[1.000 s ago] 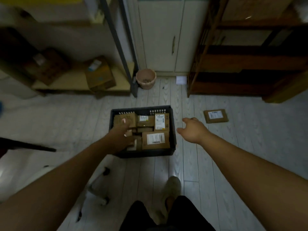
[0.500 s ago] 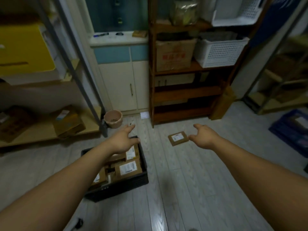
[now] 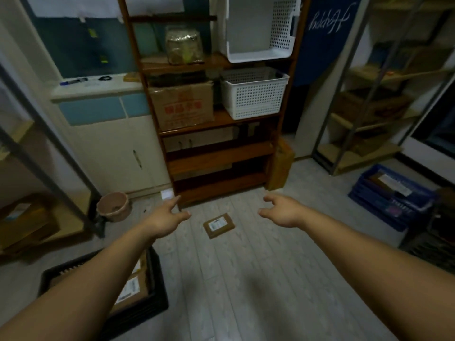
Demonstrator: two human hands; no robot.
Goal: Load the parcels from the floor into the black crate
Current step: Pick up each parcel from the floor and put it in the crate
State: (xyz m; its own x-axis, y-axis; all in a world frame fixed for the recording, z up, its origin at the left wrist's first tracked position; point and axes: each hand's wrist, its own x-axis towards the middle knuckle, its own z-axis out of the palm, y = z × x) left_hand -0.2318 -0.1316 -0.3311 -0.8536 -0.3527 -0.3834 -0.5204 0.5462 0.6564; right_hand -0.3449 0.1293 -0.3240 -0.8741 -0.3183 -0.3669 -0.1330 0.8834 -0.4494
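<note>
A flat brown parcel (image 3: 219, 225) with a white label lies on the pale plank floor in front of a wooden shelf. My left hand (image 3: 165, 219) hovers to its left and my right hand (image 3: 283, 211) to its right, both held out with fingers apart and holding nothing. The black crate (image 3: 152, 303) sits at the lower left, partly hidden by my left forearm. Brown labelled parcels (image 3: 133, 287) lie inside it.
A tall wooden shelf (image 3: 216, 153) with white baskets and a cardboard box stands just behind the parcel. A small pinkish bin (image 3: 113, 206) is at its left. A blue crate (image 3: 391, 195) sits on the floor at the right, beside metal racks.
My view has swung up and to the right, away from the black crate. My left hand left the crate and both hands now reach out on either side of the floor parcel.
</note>
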